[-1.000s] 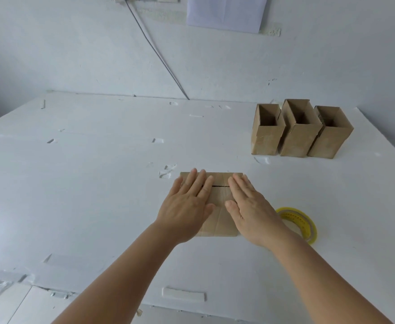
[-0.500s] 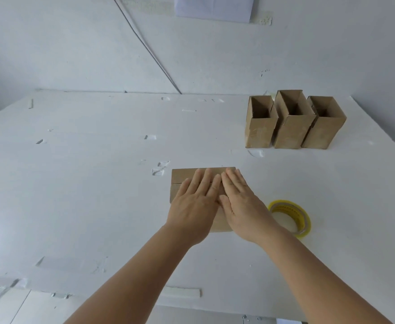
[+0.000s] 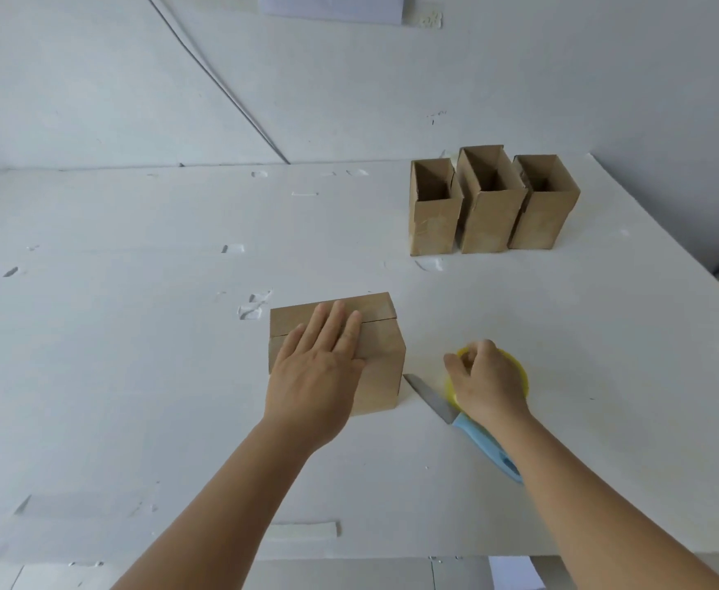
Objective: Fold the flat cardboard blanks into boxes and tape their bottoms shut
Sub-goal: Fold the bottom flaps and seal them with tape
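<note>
left hand (image 3: 319,376) flat on cardboard box (image 3: 381,359) flaps, right hand (image 3: 483,381) at 3 o'clock gripping yellow tape roll (image 3: 519,370), knife (image 3: 455,413) between

Both forearms are bare, no sleeves, and the left grip (image 3: 319,368) and right grip (image 3: 487,383) are ungloved.

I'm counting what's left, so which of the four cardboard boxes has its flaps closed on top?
The box under the left hand; the three boxes at the back stand open-topped.
</note>
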{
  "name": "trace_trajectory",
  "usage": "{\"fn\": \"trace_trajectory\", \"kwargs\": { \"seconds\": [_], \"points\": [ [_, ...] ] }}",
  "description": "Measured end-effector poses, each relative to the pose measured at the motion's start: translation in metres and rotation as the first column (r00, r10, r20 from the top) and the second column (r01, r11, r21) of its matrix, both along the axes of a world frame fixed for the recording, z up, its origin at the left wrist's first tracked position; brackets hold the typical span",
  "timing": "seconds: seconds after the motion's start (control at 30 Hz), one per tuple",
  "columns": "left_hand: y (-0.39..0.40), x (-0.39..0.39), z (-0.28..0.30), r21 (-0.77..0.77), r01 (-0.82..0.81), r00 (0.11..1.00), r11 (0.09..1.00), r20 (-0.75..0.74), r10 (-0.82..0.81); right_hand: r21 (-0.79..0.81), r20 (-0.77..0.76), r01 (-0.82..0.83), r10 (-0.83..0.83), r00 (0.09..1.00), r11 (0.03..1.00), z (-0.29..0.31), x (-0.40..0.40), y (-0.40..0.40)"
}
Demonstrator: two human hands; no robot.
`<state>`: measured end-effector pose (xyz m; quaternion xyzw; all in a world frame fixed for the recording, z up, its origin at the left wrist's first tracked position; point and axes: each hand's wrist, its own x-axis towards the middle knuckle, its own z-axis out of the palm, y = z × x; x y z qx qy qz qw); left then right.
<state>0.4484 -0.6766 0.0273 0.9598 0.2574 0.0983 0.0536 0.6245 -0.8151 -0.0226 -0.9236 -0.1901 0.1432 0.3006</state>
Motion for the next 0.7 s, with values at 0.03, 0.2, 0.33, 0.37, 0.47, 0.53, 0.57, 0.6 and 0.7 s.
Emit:
{"fn": "trace_trajectory", "kwargs": {
  "seconds": [0.03,0.2,0.33,0.37,0.47,0.53,0.57,0.6,0.7],
  "points": [
    [0.001,0.000,0.000,0.004,0.004,1.000,1.000,-0.004,-0.004,0.013,0.002,0.038,-0.038,0.999,0.999,-0.002,0.003,0.001],
    [0.002,0.000,0.001,0.014,0.013,1.000,1.000,-0.017,-0.013,-0.143,-0.036,-0.036,0.031,0.999,0.989,-0.005,0.011,0.003],
    [0.004,-0.001,0.001,0.007,0.017,1.000,1.000,-0.013,-0.017,-0.165,-0.049,0.017,-0.025,0.999,0.986,0.002,0.013,0.004],
    [0.004,-0.002,0.001,0.003,0.018,1.000,1.000,-0.012,-0.018,-0.144,-0.042,0.031,-0.037,0.998,0.989,0.007,0.013,0.004],
    [0.004,-0.003,0.002,0.002,0.016,1.000,1.000,-0.006,-0.016,0.020,-0.019,0.083,-0.082,0.996,0.996,0.024,0.016,-0.004],
    [0.003,-0.003,0.002,0.004,0.017,1.000,1.000,-0.002,-0.017,0.242,-0.086,0.129,-0.111,0.990,0.962,0.040,0.019,-0.008],
    [0.003,-0.003,0.002,0.003,0.017,1.000,1.000,0.000,-0.017,0.366,-0.150,0.159,-0.111,0.982,0.917,0.050,0.019,-0.008],
    [0.003,-0.003,0.002,-0.001,0.018,1.000,1.000,0.001,-0.018,0.476,-0.221,0.194,-0.097,0.970,0.858,0.060,0.019,-0.007],
    [0.002,-0.004,0.004,-0.033,0.017,1.000,0.999,0.018,-0.016,0.709,-0.409,0.284,0.049,0.911,0.645,0.092,0.010,-0.001]
  ]
}}
